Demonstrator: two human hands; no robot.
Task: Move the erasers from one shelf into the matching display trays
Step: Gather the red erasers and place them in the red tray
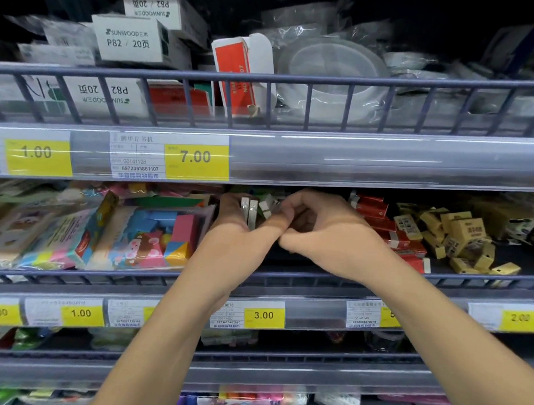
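A: What colours do the price tags [197,161] show?
B: Yellow panels, dark numerals, white beside them.
A: The erasers?
B: Tan boxed erasers [466,232] with dark print; red-and-white packs [377,210] beside them.
A: Left side?
B: Pink, blue, orange cartoon-print packets [155,241].
A: The shelf rail [264,78]?
B: Grey-blue. Above it, a red-and-white box [238,77].

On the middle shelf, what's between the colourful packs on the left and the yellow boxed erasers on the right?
Head view: both hands, left hand and right hand, working small white erasers, then red packs before the yellow boxed erasers.
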